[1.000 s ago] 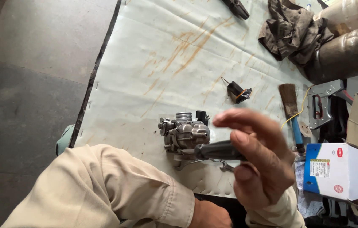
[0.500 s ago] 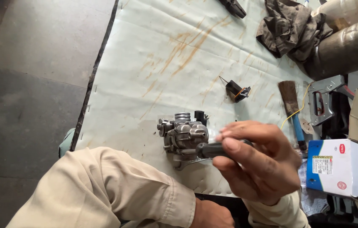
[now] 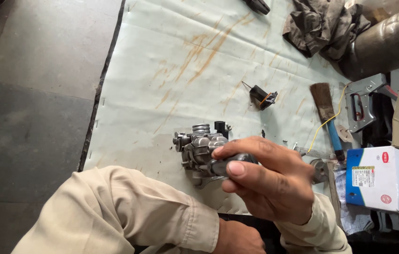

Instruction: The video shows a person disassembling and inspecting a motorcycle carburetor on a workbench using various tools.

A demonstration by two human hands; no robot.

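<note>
Right hand (image 3: 270,181) gripping dark tool handle (image 3: 230,164) at metal carburetor (image 3: 202,148), left hand (image 3: 237,237) hidden

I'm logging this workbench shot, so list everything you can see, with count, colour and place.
metal engine part: one, silver-grey, centre of sheet
dark tool handle: one, black, gripped at the part
sheet: one, pale green, rust-stained, covering the bench
small black component: one, black with orange, mid-sheet
brush: one, brown bristles, blue handle, right
spring: one, metal, beside brush
box: one, white and blue, right edge
rag: one, dark brown, top right
right hand: one, holding tool handle
left hand: one, bottom edge, mostly hidden, beige sleeve
</note>
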